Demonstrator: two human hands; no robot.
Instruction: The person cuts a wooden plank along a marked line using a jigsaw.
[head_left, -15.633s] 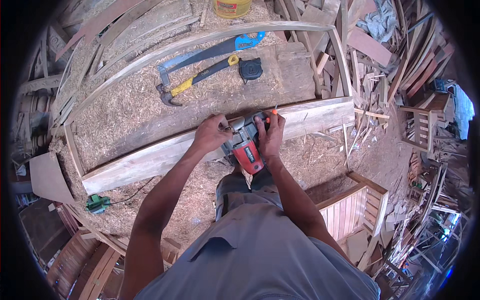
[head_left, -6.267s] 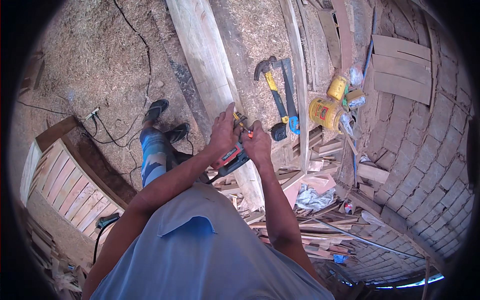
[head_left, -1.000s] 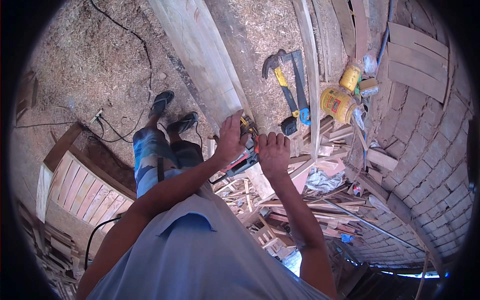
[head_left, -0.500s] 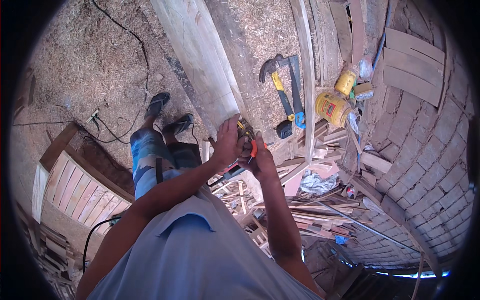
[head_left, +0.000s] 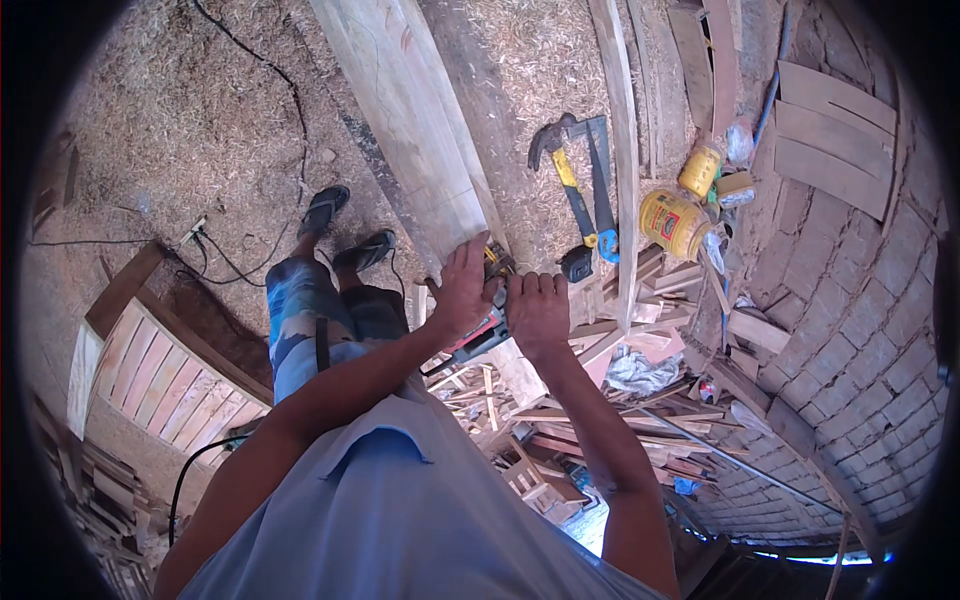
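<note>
My left hand (head_left: 465, 285) is closed on a tool with a red and dark body (head_left: 478, 338) and yellowish metal parts, its fingers reaching over the end of a long pale board (head_left: 430, 150). The tool's exact kind is hard to make out beneath my hands. Right beside it, my right hand (head_left: 538, 308) is curled with the knuckles up against the tool's right side. Whatever lies inside those fingers is hidden. To the right lie a claw hammer (head_left: 570, 180) with a yellow and black handle, a dark saw-like tool with a blue grip (head_left: 607, 240) and a black tape measure (head_left: 577, 263).
Two yellow jars (head_left: 672, 222) stand beside a long upright-running plank (head_left: 622, 150). Wood offcuts (head_left: 640, 425) are heaped at the lower right, before a brick wall (head_left: 850, 330). Sandalled feet (head_left: 324, 208), cables (head_left: 235, 275) and a slatted wooden piece (head_left: 170, 380) are on the left.
My right hand has turned knuckles up and shifted slightly right. The orange-handled tool, seen in it before, is out of sight. My left hand has stayed nearly in place.
</note>
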